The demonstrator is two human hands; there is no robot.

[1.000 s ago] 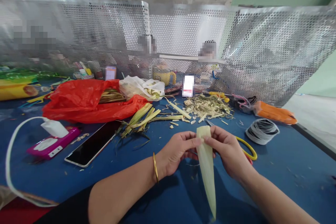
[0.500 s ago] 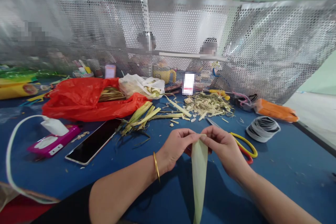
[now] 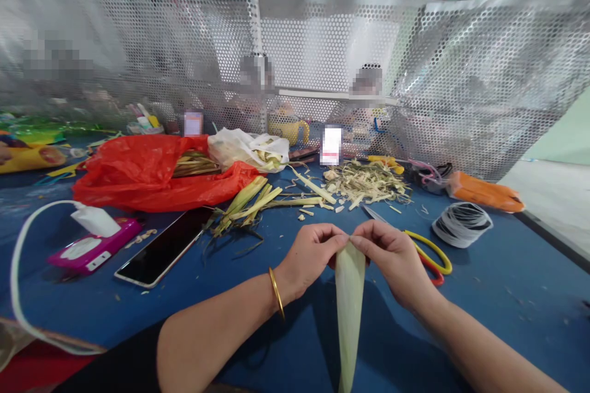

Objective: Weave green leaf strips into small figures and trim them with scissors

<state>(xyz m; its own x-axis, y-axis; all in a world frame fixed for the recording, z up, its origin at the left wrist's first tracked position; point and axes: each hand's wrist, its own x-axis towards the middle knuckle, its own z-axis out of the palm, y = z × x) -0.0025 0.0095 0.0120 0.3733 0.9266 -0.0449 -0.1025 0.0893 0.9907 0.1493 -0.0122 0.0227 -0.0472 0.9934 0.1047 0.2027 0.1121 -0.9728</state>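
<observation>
A long pale-green corn husk (image 3: 349,313) hangs down from my fingers, wide near the top and narrowing toward the bottom edge of the view. My left hand (image 3: 311,258), with a gold bangle at the wrist, pinches the husk's upper end between thumb and forefinger. Right beside it, my right hand (image 3: 387,258) pinches the same end, the two thumbs almost touching. Behind my right hand lie scissors (image 3: 436,255) with yellow and red handles, partly hidden by the hand.
On the blue table (image 3: 286,338) are a red plastic bag (image 3: 133,172), husk strips (image 3: 249,202), a heap of scraps (image 3: 366,181), a phone (image 3: 163,249), a purple power strip (image 3: 99,249), a spool of wire (image 3: 462,224) and an orange packet (image 3: 486,191). A perforated metal screen (image 3: 313,43) stands behind, people beyond it.
Both hands keep their pinch on the corn husk; the fingertips have shifted slightly left and closer together at its top. The husk's upper part looks a little wider.
</observation>
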